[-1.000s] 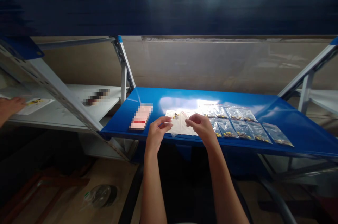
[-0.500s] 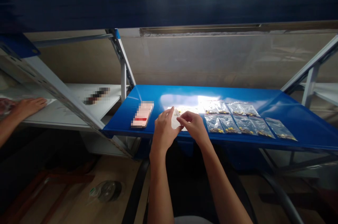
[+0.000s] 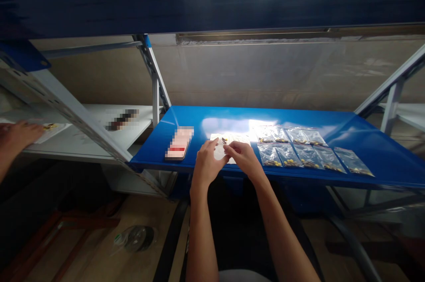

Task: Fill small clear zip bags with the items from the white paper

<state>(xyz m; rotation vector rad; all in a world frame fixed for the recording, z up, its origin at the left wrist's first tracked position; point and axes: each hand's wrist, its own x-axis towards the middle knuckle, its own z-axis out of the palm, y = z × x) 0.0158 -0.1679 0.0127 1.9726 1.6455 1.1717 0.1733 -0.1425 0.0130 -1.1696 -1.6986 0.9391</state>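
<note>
Meeting over the paper (image 3: 244,139)

We hold both hands close together above the front of the blue table (image 3: 341,129). Our left hand (image 3: 207,158) is curved, its thumb apart from its fingers, and a pale patch shows in that gap — we cannot tell whether it is a thin thing in the grip or just the paper beneath. Our right hand (image 3: 245,154) has its thumb and forefinger drawn together, the tips next to the left thumb; what, if anything, they pinch is too small to make out.

Just beyond the fingertips lie a few small pieces (image 3: 224,140), dark and yellow, on the paper, which rests on the table. To the right we see nine clear bags (image 3: 308,157) in two rows — four behind, five in front — with dark and yellow pieces inside.

To the left of our hands sits a pink slab (image 3: 179,144) with a red band, its surface pixelated. Further left, on a white shelf (image 3: 144,120), a co-worker's hand (image 3: 21,137) is near some yellow bits (image 3: 49,127), and a pixelated dark thing (image 3: 122,119) lies well apart. On the floor (image 3: 159,220) we see a clear bottle (image 3: 137,237).
</note>
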